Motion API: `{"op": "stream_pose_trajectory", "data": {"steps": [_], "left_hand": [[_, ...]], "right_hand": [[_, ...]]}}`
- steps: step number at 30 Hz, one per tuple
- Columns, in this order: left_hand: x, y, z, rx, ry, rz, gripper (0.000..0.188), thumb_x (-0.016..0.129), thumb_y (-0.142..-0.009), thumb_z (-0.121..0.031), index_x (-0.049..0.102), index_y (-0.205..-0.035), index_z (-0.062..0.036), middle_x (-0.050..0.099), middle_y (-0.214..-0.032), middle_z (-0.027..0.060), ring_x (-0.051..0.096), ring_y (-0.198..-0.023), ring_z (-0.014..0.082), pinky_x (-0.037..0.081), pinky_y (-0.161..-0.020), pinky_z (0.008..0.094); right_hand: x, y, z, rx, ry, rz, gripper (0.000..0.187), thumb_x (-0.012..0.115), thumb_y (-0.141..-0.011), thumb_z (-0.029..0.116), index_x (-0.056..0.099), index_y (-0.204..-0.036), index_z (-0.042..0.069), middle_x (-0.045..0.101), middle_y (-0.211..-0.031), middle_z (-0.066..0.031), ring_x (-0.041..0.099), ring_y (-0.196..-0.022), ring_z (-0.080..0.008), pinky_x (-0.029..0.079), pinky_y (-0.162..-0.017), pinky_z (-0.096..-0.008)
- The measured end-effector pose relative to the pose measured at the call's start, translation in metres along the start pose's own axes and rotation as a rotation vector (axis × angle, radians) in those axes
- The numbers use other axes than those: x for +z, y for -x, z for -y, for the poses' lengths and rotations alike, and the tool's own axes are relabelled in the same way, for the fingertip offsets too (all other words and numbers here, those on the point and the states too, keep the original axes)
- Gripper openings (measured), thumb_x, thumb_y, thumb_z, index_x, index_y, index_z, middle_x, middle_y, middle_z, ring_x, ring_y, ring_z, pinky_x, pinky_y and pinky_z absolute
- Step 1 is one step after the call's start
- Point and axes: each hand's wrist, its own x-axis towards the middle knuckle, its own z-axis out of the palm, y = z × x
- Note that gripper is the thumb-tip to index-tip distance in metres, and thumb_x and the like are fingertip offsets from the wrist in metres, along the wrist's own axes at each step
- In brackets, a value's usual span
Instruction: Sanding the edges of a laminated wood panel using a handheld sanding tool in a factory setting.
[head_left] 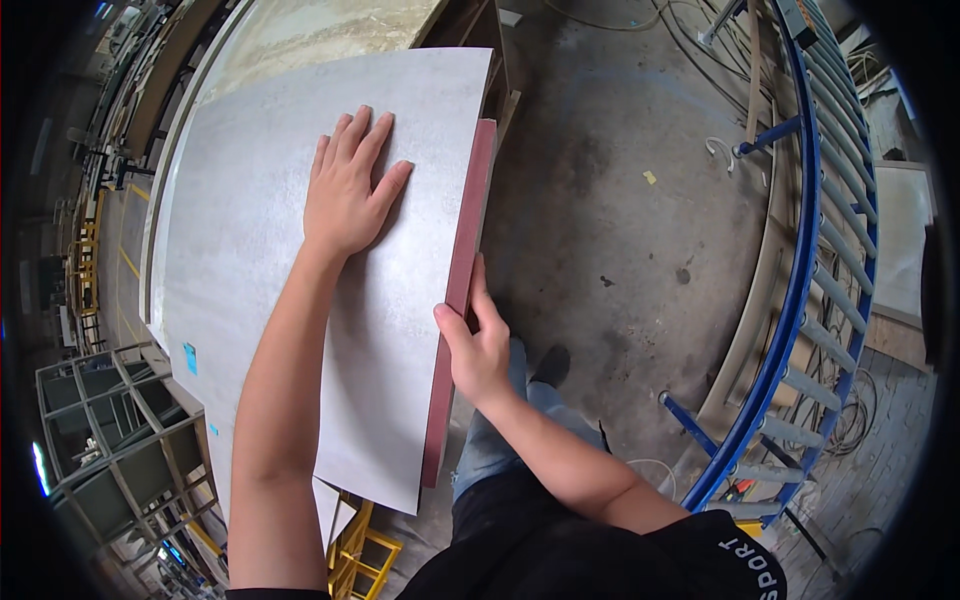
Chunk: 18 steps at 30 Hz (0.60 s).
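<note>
A large pale grey sheet (pixel 255 230) lies on a stack in front of me. My left hand (pixel 347 195) rests flat on its top, fingers spread and pointing away from me. Along the sheet's right edge runs a long, narrow reddish-brown strip (pixel 466 225). My right hand (pixel 478 350) grips this strip about midway, the thumb over its inner side at the sheet's edge and the fingers against its outer side. What lies under the sheet along that edge is mostly hidden.
On the right stands a blue-framed roller conveyor (pixel 800 330), with cables on the concrete floor (pixel 620 230) near it. A metal rack (pixel 110 430) is at the left. Below the sheet's near corner shows a yellow frame (pixel 368 555). A stained board (pixel 330 35) lies at the far end.
</note>
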Motion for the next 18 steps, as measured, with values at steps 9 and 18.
{"op": "stream_pose_trajectory", "data": {"steps": [9,18], "left_hand": [[0.0,0.0,-0.003,-0.011,-0.005,0.001,0.061,0.051,-0.095,-0.049,0.044,-0.147,-0.0177,0.037,-0.154,0.0136,0.03,-0.144,0.0334,0.02,-0.119,0.0485],[0.005,0.002,0.002,-0.006,0.0,-0.028,0.061,0.051,-0.094,-0.051,0.046,-0.145,-0.0173,0.038,-0.153,0.0133,0.031,-0.144,0.0336,0.02,-0.119,0.0481]], "right_hand": [[-0.003,-0.002,-0.003,-0.014,0.016,-0.013,0.068,0.057,-0.093,0.016,0.027,-0.151,-0.005,0.056,-0.135,-0.0162,0.056,-0.115,-0.0192,0.042,-0.101,-0.0302],[-0.001,-0.04,0.015,0.119,-0.135,0.018,0.063,0.054,-0.097,0.019,0.031,-0.148,-0.007,0.054,-0.137,-0.0164,0.051,-0.119,-0.0165,0.04,-0.102,-0.0286]]}}
